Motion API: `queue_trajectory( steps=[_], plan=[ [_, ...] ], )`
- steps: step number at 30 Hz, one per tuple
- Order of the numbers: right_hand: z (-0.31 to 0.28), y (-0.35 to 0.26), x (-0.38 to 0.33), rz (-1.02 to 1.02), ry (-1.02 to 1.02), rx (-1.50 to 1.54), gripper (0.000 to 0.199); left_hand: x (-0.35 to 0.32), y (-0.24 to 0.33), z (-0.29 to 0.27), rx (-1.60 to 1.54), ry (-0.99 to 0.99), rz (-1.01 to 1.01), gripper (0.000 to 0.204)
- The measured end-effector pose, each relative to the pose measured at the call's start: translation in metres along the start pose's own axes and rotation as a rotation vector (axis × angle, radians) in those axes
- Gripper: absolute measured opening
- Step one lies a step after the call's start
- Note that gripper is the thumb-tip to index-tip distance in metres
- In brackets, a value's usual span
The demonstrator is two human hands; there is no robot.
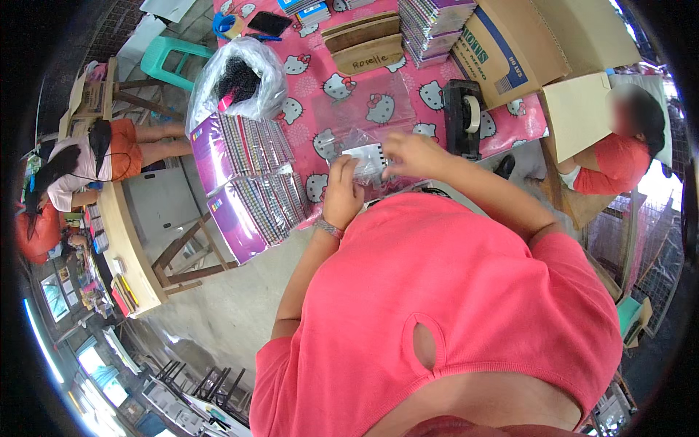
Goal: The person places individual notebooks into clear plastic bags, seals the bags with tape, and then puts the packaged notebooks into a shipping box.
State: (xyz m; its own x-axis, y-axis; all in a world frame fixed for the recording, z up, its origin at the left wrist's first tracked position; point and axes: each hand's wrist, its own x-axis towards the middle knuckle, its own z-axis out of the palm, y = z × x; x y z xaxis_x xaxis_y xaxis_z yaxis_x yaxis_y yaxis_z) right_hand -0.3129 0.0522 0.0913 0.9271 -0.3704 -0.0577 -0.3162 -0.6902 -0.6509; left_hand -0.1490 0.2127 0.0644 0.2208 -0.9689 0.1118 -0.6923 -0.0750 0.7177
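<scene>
Both hands (378, 175) hold notebook (366, 159) flat — long axis left-right.

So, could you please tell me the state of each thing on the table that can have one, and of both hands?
Left hand: closed on the clear sleeve.
Right hand: fingers pinching the clear sleeve.
Clear sleeve: held up, a small striped notebook partly inside.
Plastic bag: open, dark items inside.
Cardboard box: flaps open.
Tape dispenser: loaded with a roll.
Purple notebooks: fanned in two rows.
Phone: screen dark.
</scene>
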Motion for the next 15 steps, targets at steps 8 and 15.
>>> queue_trajectory(
  steps=[8,15],
  plan=[
    [0.015,-0.022,0.024,-0.452,0.340,0.139,0.021,0.000,-0.003,-0.003,-0.083,0.075,-0.078,0.022],
    [0.037,0.051,0.061,0.031,0.184,0.441,0.034,0.005,0.016,-0.017,-0.145,0.110,-0.050,0.025]
  ],
)
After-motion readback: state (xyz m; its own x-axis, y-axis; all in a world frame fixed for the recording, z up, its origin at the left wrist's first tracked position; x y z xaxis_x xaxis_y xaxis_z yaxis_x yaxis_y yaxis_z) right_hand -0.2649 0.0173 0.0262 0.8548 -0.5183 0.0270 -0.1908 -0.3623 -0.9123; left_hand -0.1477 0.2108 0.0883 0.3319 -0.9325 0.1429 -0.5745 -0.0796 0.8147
